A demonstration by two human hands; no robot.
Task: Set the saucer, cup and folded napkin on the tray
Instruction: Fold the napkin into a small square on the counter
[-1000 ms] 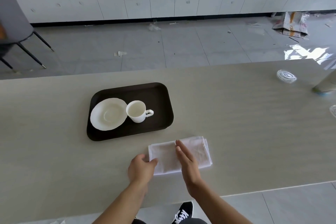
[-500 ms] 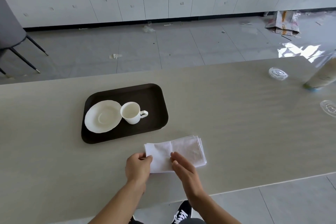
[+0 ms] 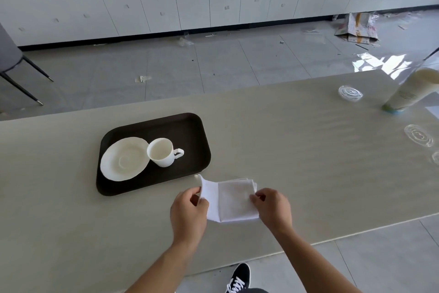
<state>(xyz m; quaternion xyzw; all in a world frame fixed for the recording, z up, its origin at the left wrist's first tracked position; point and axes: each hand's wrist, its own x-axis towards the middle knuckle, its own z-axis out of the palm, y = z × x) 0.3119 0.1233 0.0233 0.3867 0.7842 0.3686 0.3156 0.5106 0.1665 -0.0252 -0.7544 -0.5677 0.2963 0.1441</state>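
A dark brown tray [image 3: 190, 126] lies on the beige table. On it sit a white saucer [image 3: 124, 159] at the left and a white cup [image 3: 161, 155] beside it, handle pointing right. The white napkin [image 3: 234, 200] lies on the table just in front of the tray's near right corner. My left hand [image 3: 188, 212] pinches the napkin's left edge and lifts it into a fold. My right hand [image 3: 273, 207] pinches the napkin's right edge.
A tall plastic cup of pale drink [image 3: 413, 89] stands at the table's far right, with a clear lid [image 3: 350, 93] beside it and another clear lid [image 3: 419, 135] nearer. The table's front edge runs just below my wrists. A grey chair [image 3: 14, 64] stands far left.
My left hand has lifted the napkin's left edge up and over toward the right. My right hand moved from the napkin's middle to its right edge.
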